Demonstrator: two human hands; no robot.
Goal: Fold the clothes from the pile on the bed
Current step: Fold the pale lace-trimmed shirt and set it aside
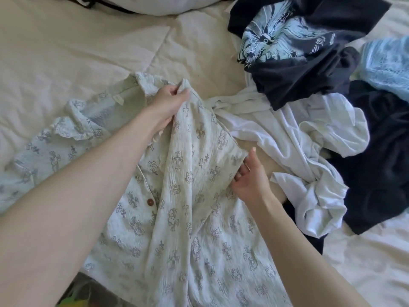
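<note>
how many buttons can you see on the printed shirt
1: a brown button on the front placket of the printed shirt, just below the left forearm. More may be hidden under the folded-over fabric and that arm.

White pillow (155, 3) with dark piping — cream quilted bedcover (77, 52) beneath.

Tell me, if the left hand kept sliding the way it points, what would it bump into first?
The left hand points up the bed, gripping the printed shirt. Beyond lies bare cream bedding, then probably the pillow; depth is unclear.
</note>
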